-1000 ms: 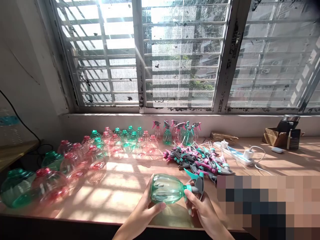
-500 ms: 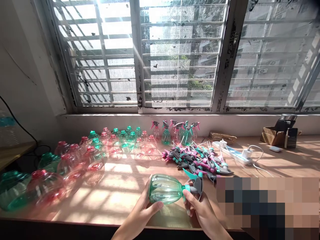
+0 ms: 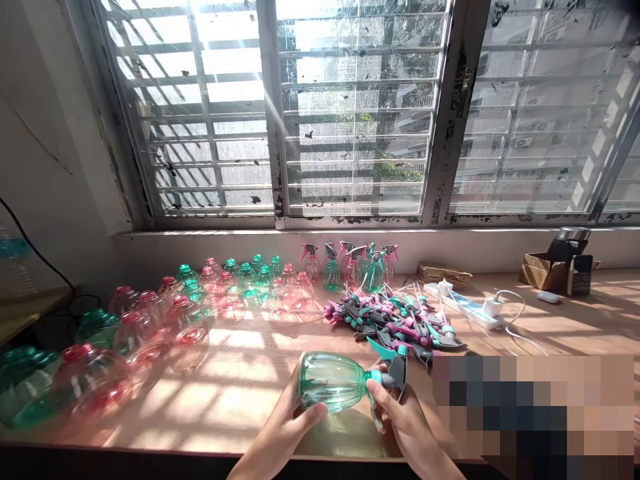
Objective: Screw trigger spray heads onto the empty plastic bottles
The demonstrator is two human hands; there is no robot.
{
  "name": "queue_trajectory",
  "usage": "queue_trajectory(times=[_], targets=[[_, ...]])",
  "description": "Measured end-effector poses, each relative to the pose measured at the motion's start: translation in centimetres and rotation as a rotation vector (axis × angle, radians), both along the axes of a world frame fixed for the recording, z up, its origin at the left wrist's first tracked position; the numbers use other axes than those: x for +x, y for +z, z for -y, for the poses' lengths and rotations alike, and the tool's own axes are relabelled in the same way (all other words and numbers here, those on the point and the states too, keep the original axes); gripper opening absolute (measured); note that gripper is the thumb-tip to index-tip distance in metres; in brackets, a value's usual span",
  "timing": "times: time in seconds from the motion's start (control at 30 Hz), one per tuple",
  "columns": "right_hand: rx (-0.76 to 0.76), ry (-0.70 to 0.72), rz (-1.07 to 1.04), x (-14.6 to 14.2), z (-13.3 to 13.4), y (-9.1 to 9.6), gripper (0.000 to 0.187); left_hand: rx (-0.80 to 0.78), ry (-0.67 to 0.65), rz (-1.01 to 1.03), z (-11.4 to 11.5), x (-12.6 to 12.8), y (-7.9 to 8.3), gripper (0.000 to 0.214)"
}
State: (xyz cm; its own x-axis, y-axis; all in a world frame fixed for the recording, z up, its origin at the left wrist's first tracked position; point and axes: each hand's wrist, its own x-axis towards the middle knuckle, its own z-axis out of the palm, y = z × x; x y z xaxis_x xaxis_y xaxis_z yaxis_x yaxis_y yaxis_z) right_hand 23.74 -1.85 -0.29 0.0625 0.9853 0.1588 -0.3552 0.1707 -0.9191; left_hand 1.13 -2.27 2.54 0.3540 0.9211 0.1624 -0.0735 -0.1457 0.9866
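Observation:
A clear green spray bottle lies sideways in the air above the table's front, its base to the left. My left hand is wrapped round the base end, thumb along the lower side. On the neck, my right hand grips the turquoise collar of the grey and turquoise spray head, which sits on the bottle's mouth. Whether the collar is fully tight I cannot tell. Just behind lies a heap of loose pink, grey and turquoise spray heads.
Several open red and green bottles stand at the left. Finished-looking bottles with spray heads stand by the wall. Behind the heap, at right, are a power strip with a plugged-in cable and a cardboard box. A blurred patch covers the lower right.
Hands and bottle keep nearly the same pose, sitting slightly lower in the picture. The view has shifted a little. Grip on the bottle and collar is unchanged.

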Motion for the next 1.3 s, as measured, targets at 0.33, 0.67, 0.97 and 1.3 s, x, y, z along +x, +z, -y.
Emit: queue_trajectory(times=[0.33, 0.67, 0.97, 1.3], targets=[[0.010, -0.045, -0.010, -0.1, 0.1, 0.0, 0.043, -0.044, -0.090, 0.198, 0.1, 0.2, -0.8, 0.108], [-0.019, -0.047, -0.013, 0.0, 0.5, 0.1, 0.048, -0.046, -0.076, 0.078, 0.2, -0.1, 0.1, 0.095], [-0.008, -0.005, -0.035, 0.0, 0.2, 0.2, 0.042, -0.045, -0.098, 0.131, -0.1, -0.1, -0.8, 0.105], [0.008, 0.007, -0.012, 0.2, 0.3, 0.0, 0.041, -0.044, -0.105, 0.146, 0.1, -0.1, -0.2, 0.100]])
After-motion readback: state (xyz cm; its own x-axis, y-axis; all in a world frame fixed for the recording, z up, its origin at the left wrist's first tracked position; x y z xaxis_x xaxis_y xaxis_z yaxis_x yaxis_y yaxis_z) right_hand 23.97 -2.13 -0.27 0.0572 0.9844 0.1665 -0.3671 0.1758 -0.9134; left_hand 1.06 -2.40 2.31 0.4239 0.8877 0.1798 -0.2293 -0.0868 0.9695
